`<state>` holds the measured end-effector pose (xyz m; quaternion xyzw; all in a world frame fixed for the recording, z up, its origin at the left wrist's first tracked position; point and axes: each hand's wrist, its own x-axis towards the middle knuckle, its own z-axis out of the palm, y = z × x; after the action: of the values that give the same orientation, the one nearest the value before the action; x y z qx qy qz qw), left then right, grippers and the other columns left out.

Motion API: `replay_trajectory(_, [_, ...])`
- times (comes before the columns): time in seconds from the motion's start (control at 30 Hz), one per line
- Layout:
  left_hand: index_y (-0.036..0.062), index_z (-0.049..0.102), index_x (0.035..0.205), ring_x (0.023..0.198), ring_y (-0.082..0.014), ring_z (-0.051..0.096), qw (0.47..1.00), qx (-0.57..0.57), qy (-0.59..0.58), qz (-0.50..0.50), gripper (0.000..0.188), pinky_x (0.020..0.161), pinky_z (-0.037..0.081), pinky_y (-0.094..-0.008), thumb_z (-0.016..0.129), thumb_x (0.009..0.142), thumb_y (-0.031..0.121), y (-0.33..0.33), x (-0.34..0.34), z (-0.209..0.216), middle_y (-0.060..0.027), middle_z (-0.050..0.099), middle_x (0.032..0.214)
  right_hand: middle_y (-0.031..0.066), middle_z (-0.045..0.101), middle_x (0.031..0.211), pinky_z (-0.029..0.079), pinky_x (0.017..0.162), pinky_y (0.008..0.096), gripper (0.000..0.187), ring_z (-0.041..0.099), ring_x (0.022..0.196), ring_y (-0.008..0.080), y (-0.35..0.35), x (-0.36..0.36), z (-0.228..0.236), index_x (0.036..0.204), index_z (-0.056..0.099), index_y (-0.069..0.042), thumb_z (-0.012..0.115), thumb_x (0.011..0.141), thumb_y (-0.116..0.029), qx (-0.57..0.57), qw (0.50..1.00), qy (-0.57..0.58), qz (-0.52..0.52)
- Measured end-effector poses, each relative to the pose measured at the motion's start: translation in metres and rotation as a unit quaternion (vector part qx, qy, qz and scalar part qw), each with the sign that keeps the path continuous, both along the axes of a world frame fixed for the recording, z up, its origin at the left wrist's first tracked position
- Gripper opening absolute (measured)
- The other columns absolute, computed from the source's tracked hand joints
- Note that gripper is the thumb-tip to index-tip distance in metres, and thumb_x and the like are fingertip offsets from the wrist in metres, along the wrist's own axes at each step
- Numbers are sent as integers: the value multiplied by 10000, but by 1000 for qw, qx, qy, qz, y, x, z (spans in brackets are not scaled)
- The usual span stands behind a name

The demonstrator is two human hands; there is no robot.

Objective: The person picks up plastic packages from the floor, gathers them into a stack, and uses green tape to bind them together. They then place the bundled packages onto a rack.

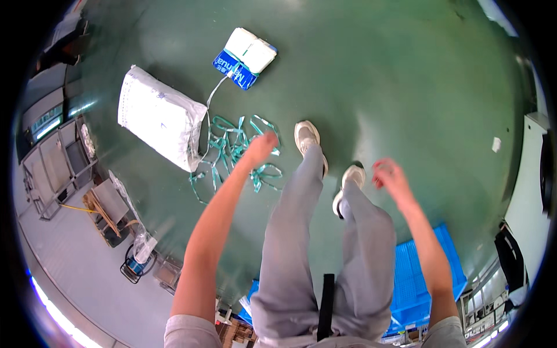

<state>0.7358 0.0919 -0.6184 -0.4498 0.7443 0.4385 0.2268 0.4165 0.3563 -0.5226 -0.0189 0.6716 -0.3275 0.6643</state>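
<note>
My left hand [262, 148] hangs in front of my left thigh, over a loose tangle of green straps [226, 145] on the floor. Its fingers are smeared and partly hidden, and nothing shows sticking out of it. Beyond my right foot, my right hand [392, 178] hangs with fingers loosely bent and a little apart, holding nothing I can see. To the left of the straps lies a plump white sack [159, 116]. Farther ahead sits a folded blue-and-white bundle [245, 57] tied with green strap, and a pale strip runs from it toward the sack.
Blue plastic crates [415, 278] stand behind me on the right. Along the left side are a metal frame cart [55, 165], a board [110, 200] and a small blue machine [134, 267]. A white cabinet [531, 174] lines the right. My shoes [306, 136] are on the green floor.
</note>
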Motion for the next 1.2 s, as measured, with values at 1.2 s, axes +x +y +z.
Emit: replay_trajectory(1.2, [33, 595, 917, 763, -240, 595, 957, 50, 220, 182, 221, 717, 482, -355, 629, 797, 215, 77, -113, -171, -104, 609, 786, 131, 671, 1009, 513, 796, 352, 327, 664, 890, 242, -175, 8, -249, 1057, 617, -8, 650, 851, -259, -171, 804, 406, 399])
